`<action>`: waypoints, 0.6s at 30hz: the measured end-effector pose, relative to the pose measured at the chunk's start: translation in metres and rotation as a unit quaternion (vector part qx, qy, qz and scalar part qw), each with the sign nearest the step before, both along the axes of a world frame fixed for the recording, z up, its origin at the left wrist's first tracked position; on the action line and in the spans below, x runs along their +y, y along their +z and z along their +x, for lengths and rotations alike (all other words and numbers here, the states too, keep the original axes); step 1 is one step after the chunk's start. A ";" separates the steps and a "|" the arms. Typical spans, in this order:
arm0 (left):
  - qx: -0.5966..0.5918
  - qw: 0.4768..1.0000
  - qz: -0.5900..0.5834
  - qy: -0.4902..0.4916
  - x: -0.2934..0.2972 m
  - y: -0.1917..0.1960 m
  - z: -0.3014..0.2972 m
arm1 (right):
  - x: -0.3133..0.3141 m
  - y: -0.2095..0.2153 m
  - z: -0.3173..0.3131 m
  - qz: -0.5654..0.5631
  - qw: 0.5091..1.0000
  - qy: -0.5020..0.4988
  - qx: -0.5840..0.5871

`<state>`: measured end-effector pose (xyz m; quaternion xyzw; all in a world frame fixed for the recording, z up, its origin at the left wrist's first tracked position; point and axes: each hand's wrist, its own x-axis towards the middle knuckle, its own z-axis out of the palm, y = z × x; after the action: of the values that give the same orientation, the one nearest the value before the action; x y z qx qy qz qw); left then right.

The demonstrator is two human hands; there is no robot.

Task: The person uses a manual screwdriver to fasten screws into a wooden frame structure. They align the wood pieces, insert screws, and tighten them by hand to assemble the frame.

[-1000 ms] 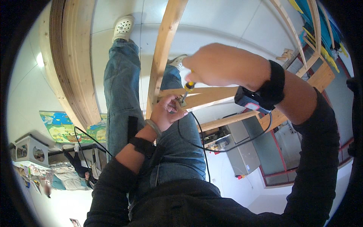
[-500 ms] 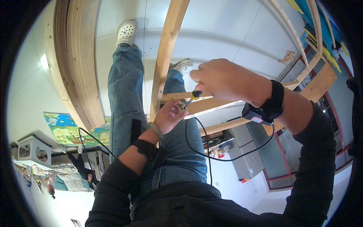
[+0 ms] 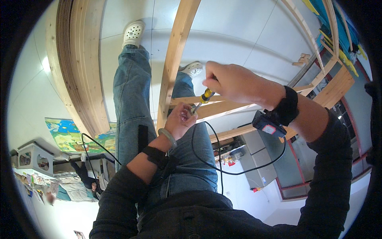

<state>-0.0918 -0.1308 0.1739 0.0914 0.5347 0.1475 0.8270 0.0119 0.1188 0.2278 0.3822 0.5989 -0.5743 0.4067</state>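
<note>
Right hand [image 3: 229, 81] above, screwdriver [image 3: 207, 96] slanting between, left hand [image 3: 179, 122] below.
The right hand wraps the yellow-and-black handle (the nearer hand to it); the long axis runs down and leftward — its tip ends at the left hand's fingers, curled together round a small piece [image 3: 193, 111] too unclear to name. Beyond these lie a wooden crossbar [image 3: 221, 109] and long wooden beam [image 3: 176, 55] — then the pale floor [image 3: 230, 44].
</note>
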 end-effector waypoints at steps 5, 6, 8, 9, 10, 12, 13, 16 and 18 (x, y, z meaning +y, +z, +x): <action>-0.012 0.999 0.000 0.036 -0.007 -0.003 0.002 | -0.001 0.001 0.003 -0.056 0.974 0.089 0.200; -0.004 0.999 0.019 0.041 -0.008 -0.004 0.002 | 0.000 0.002 0.001 -0.048 0.969 0.106 0.218; -0.006 0.999 0.011 0.039 -0.010 -0.005 0.004 | 0.000 0.005 -0.005 -0.016 0.981 0.115 0.154; -0.002 0.999 0.019 0.045 -0.011 -0.006 0.004 | 0.001 0.006 -0.008 0.015 0.987 0.136 0.085; -0.015 0.998 0.010 0.060 -0.011 -0.007 0.005 | 0.002 0.008 -0.011 0.037 0.986 0.160 0.023; -0.042 0.995 -0.006 0.089 -0.012 -0.008 0.005 | 0.006 0.005 -0.013 0.033 0.963 0.269 0.014; -0.047 0.996 -0.014 0.081 -0.012 -0.008 0.005 | 0.008 0.004 -0.012 0.031 0.959 0.280 0.032; -0.050 0.997 -0.023 0.048 -0.012 -0.006 0.002 | 0.008 0.000 -0.005 0.004 0.958 0.268 0.098; -0.044 0.999 -0.007 0.008 -0.011 -0.004 0.000 | 0.006 -0.002 -0.001 0.013 0.954 0.247 0.170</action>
<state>-0.0919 -0.1416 0.1697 0.0749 0.4991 0.1546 0.8494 0.0112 0.1245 0.2262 0.1243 0.7420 -0.5046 0.4236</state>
